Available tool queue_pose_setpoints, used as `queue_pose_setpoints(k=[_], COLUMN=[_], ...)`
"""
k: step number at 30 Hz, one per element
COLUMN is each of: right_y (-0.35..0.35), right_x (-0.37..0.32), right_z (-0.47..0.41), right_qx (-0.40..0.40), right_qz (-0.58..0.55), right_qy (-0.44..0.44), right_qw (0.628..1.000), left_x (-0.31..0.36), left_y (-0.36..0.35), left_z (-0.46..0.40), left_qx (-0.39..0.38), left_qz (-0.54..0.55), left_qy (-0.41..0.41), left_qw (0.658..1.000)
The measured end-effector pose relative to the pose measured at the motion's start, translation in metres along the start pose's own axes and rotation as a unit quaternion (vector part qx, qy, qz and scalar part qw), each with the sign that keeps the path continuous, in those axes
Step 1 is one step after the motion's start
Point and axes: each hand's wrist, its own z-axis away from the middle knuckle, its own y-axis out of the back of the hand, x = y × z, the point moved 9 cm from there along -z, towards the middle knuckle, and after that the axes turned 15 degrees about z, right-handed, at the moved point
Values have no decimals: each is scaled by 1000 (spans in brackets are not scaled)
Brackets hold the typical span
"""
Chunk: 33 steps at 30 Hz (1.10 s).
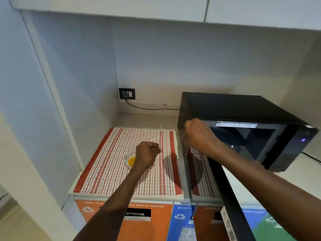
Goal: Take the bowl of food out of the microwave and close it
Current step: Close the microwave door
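Note:
A clear glass bowl [130, 160] with yellow food rests on a red-striped towel [107, 171], left of the black microwave [234, 108]. My left hand [147, 153] is curled over the bowl and covers most of it, fingers pinched at its rim. The microwave door [224, 197] stands swung out towards me, its glass mirroring the towel. My right hand [196, 134] is closed around the door's top edge near the hinge side. The dark, open cavity [246, 141] shows nothing inside it.
The counter sits in a corner with walls at left and behind. A wall socket [126, 93] feeds a grey cable [152, 108] running to the microwave. Orange [156, 223] and blue [180, 221] recycling bins stand below the counter edge. White cabinets hang overhead.

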Motion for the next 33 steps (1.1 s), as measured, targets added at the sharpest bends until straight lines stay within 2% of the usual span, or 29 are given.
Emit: queue_pose_setpoints(k=[7,12,15,20,28,33], right_y=[-2,-12,-13,-1,-10,-15], right_x=[19,30,33,51,105,153], right_z=[47,61,70,97,121,139], right_qx=[8,18,25,57,-1,-15], right_qz=[-10,-41,-45,-53,-71,-79], right_qy=[-7,-22,-15,26,31,68], right_qw=[1000,999,999,997,997,994], left_x=[43,78,94,104,111,121], left_y=[-58,-85,-103,-143,-174,-198], left_z=[14,26,29,39,42,46], left_qx=[-65,-89,-118,-187,-216,-221], left_qz=[35,34,3,-53,-224,-271], left_qy=[-48,-127,-178,-198,-220,-235], left_qw=[996,987,977,961,925,907])
